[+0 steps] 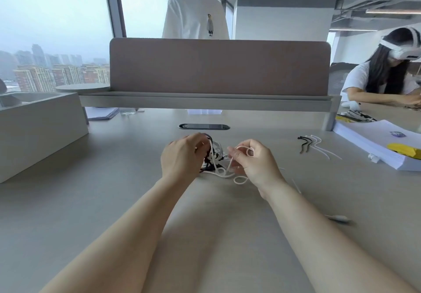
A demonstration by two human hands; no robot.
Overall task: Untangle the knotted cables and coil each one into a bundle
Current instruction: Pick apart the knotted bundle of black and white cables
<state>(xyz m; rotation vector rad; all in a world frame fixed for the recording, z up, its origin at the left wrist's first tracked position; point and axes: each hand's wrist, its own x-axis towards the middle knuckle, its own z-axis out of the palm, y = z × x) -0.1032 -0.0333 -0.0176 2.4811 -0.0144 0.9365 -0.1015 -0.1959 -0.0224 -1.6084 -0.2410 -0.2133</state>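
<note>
We are finding untangling in hand, nothing coiled: fingers of the left hand (182, 157) are clasping the knotted cables (216, 161) on the counter (205, 213), while fingers of the right hand (254, 159) are pinching a white loop (242, 147), which we are judging needs drawing free next.

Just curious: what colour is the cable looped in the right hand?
The cable is white, head view.

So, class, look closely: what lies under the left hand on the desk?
Beneath the left hand sits the tangle of black and white cables, showing past its fingertips. How far the knot runs under the palm is covered.
</note>
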